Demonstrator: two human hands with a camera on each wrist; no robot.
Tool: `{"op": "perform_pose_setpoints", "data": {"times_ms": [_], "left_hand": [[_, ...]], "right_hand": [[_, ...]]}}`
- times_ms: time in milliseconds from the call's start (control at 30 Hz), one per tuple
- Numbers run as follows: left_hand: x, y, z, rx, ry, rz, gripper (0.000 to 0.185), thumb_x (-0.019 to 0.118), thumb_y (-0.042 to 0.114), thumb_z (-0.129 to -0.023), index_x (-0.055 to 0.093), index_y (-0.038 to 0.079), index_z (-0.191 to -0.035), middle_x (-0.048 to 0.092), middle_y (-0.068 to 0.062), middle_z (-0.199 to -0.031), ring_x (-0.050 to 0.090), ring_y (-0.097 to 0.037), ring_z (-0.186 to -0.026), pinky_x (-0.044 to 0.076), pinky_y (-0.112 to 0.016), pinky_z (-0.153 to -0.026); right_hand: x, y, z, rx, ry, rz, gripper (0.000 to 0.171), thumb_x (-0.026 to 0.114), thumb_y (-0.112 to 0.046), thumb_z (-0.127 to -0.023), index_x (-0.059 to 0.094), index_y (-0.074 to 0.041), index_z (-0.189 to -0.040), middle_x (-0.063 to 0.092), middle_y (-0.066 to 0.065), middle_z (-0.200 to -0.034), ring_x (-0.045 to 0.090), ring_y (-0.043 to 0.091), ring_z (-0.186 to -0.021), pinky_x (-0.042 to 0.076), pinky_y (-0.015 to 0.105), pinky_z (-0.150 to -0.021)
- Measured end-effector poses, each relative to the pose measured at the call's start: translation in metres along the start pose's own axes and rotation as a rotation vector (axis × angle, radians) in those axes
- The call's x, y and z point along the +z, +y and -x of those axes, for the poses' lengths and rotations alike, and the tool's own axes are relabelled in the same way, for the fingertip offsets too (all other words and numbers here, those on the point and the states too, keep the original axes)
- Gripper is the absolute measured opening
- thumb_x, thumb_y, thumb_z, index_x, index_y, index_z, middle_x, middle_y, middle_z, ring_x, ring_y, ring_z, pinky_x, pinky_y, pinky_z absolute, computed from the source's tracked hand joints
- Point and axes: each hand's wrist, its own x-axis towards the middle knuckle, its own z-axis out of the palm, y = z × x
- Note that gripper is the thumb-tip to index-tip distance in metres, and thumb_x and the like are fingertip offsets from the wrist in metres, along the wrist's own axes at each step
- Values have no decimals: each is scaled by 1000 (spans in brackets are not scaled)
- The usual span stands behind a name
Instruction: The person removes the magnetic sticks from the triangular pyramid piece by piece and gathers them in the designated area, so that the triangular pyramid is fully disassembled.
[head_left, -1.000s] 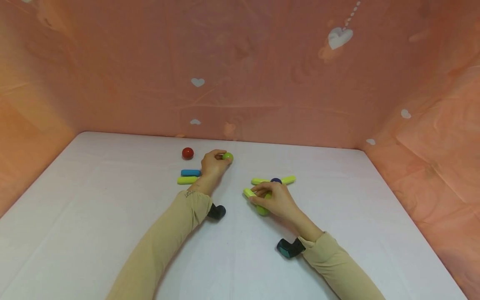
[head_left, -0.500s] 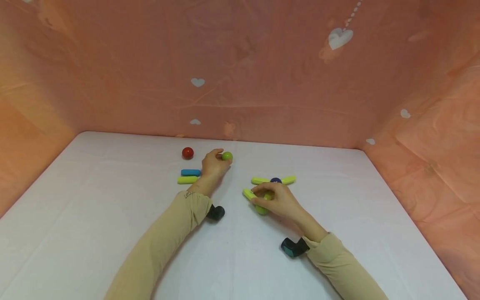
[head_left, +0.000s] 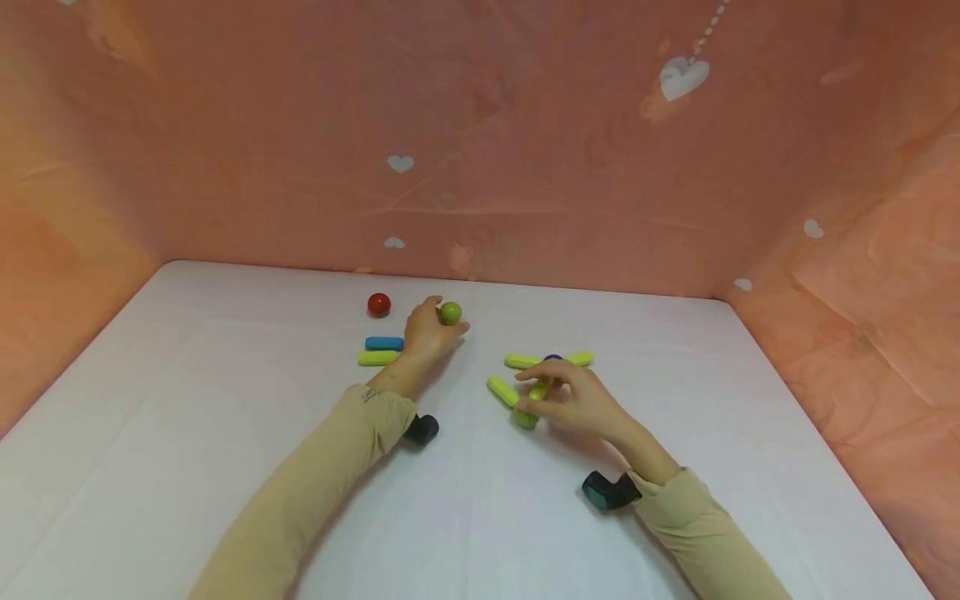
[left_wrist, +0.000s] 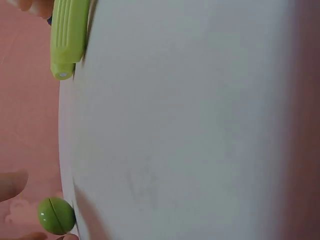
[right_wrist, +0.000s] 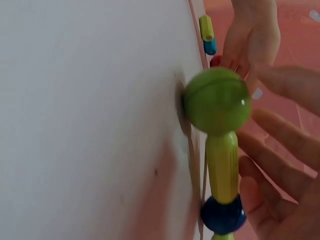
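Now, two hands at a stick-and-ball figure on the worktop [head_left: 225, 433]

Left hand [head_left: 426, 333] pinches a green ball [head_left: 450, 313]; right hand [head_left: 581, 400], fingers curled, steadies the yellow-green figure [head_left: 528, 387]; best held firmly while joining.

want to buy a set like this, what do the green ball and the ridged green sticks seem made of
Green ball: probably hard plastic, glossy; it shows bright highlights and a moulded seam round its middle. Green stick: probably matte plastic, with lengthwise ridges and a pale disc in its end, possibly a magnet.

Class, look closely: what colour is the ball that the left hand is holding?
Green; the ball shows best in the head view, pinched by the left hand.
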Motion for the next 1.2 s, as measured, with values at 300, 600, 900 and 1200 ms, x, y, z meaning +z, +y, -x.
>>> {"op": "perform_pose_setpoints", "data": {"times_ms": [300, 600, 900, 1200], "left_hand": [[-10, -2, 9, 49, -35, -77, 67, 66, 24, -89, 35, 1, -144, 43, -23, -141, 41, -35, -132, 31, -45, -112], [-13, -2, 31, 224, -68, -42, 48, 68, 15, -87, 53, -1, -130, 52, -20, -128, 50, -33, -118, 41, -43, -103], [-9, -7, 38, 292, -340, -41, 33, 71, 11, -85, 64, 3, -117, 65, -13, -117, 59, -26, -109, 48, -38, -96], [-6, -8, 44, 359, -598, -88, 38, 65, 5, -86, 62, 8, -124, 61, -8, -127, 53, -24, -119, 40, -41, -105]], "right_hand": [[-4, 0, 7, -25, -99, 43, 37, 81, -23, -76, 69, -13, -110, 67, -4, -109, 56, 14, -99, 46, 35, -90], [-3, 2, 6, -85, -111, 102, 31, 80, -19, -77, 71, -14, -107, 67, -4, -109, 56, 17, -108, 43, 42, -97], [-2, 3, 4, -112, -109, 89, 30, 80, -20, -77, 72, -15, -106, 67, -4, -109, 55, 18, -110, 42, 42, -97], [1, 2, 4, -131, -97, 69, 30, 79, -16, -78, 72, -12, -107, 66, 0, -109, 56, 18, -105, 45, 38, -91]]}}
